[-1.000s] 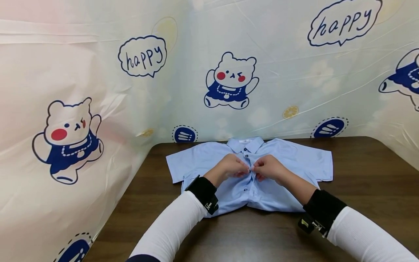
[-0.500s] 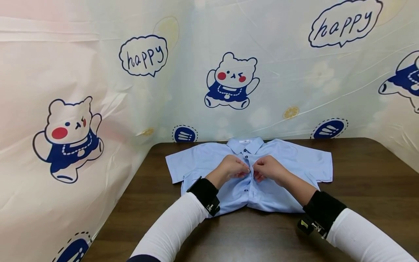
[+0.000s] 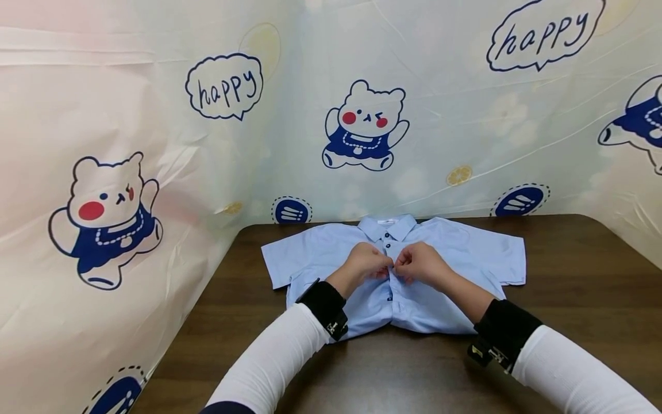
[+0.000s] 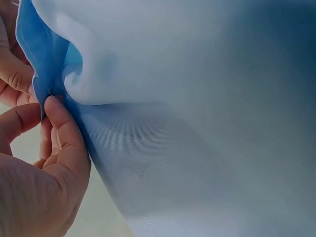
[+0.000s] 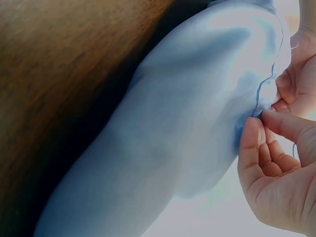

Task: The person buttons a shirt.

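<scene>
A light blue short-sleeved shirt (image 3: 331,253) lies face up on the table, collar at the far side, dark buttons down its front. At mid-placket, my left hand (image 3: 366,263) pinches the front edge between thumb and finger; in the left wrist view the left hand (image 4: 54,163) has the cloth at its fingertips. Right beside it, my right hand (image 3: 421,263) pinches the opposite front edge, and the right wrist view shows that hand (image 5: 276,163) with thumb and finger together on the cloth. Whatever button lies between the fingertips is hidden.
The dark wooden table (image 3: 403,374) extends around the shirt. Behind and to the left hangs a pale curtain (image 3: 289,132) printed with bears and the word "happy". Black wrist straps with cameras sit on both wrists.
The right hand has shifted slightly left, closing the small gap to the left hand and drawing the placket edge over. The left hand stays nearly in place.
</scene>
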`<state>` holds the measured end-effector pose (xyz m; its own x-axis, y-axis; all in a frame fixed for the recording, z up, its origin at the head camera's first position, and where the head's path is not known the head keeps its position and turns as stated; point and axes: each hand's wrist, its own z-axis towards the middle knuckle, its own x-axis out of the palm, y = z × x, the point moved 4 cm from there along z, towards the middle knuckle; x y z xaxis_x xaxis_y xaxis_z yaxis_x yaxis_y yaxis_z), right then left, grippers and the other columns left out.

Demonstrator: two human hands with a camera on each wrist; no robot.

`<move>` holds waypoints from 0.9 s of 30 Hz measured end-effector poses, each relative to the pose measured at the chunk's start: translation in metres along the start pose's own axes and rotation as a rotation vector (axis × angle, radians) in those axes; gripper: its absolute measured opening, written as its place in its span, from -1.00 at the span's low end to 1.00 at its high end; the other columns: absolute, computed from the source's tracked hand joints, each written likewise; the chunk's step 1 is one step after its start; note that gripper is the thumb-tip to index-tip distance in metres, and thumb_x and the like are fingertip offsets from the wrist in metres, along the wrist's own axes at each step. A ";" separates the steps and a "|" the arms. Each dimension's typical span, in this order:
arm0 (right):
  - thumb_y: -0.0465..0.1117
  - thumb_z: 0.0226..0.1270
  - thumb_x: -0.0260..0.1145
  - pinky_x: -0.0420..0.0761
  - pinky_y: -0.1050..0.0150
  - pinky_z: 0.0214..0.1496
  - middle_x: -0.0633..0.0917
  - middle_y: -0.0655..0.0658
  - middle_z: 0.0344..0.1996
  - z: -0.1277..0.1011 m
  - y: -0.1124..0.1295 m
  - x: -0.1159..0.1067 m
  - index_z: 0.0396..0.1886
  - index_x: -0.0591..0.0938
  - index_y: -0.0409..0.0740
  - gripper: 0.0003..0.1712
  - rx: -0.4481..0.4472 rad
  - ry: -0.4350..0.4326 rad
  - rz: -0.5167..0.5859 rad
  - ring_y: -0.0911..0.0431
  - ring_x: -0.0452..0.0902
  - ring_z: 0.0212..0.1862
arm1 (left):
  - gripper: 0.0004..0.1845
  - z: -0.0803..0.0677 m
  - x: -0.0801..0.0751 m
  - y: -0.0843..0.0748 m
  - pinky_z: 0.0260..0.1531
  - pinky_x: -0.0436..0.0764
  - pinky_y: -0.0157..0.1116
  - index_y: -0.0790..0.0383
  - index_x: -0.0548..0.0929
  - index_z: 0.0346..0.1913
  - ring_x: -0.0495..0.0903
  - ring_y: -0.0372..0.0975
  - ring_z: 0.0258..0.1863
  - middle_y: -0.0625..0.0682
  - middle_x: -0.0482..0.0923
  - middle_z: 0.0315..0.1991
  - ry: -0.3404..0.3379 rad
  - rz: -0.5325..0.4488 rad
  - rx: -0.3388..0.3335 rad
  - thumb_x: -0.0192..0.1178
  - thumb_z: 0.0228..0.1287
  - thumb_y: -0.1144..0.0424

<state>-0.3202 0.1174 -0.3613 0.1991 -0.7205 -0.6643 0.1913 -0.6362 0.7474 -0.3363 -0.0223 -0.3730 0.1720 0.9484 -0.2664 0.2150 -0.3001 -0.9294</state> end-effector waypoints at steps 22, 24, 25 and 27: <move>-0.38 0.44 0.11 0.61 0.28 -0.38 0.57 -0.09 -0.55 0.004 -0.009 -0.001 -0.38 0.59 -0.43 -0.78 0.143 0.145 0.284 0.16 0.50 -0.50 | -0.87 0.004 0.000 -0.005 -0.44 0.65 -0.35 0.37 0.68 -0.54 0.64 -0.23 -0.57 0.12 0.66 -0.44 0.045 0.114 0.127 0.29 0.09 0.56; -0.37 0.47 0.08 0.58 0.29 -0.39 0.55 -0.08 -0.55 0.003 -0.008 0.000 -0.40 0.57 -0.40 -0.77 0.140 0.168 0.300 0.16 0.49 -0.50 | -0.85 0.003 0.000 -0.006 -0.47 0.64 -0.37 0.35 0.67 -0.55 0.62 -0.25 -0.59 0.08 0.65 -0.47 0.039 0.170 0.136 0.30 0.12 0.53; -0.37 0.47 0.07 0.58 0.29 -0.39 0.55 -0.07 -0.56 0.003 -0.008 0.000 -0.40 0.56 -0.39 -0.76 0.140 0.176 0.306 0.17 0.48 -0.50 | -0.85 0.002 0.000 -0.007 -0.49 0.62 -0.37 0.34 0.67 -0.56 0.61 -0.25 -0.60 0.06 0.64 -0.49 0.029 0.207 0.143 0.30 0.14 0.51; -0.37 0.48 0.06 0.57 0.30 -0.40 0.54 -0.07 -0.56 0.002 -0.007 0.001 -0.41 0.54 -0.37 -0.76 0.135 0.184 0.316 0.16 0.47 -0.50 | -0.84 0.001 0.000 -0.009 -0.52 0.59 -0.39 0.31 0.67 -0.55 0.59 -0.26 -0.62 0.03 0.62 -0.54 0.015 0.285 0.159 0.31 0.16 0.47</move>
<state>-0.3233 0.1207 -0.3667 0.3997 -0.8328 -0.3830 -0.0329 -0.4306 0.9019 -0.3394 -0.0199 -0.3649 0.2179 0.8265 -0.5190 0.0032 -0.5324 -0.8465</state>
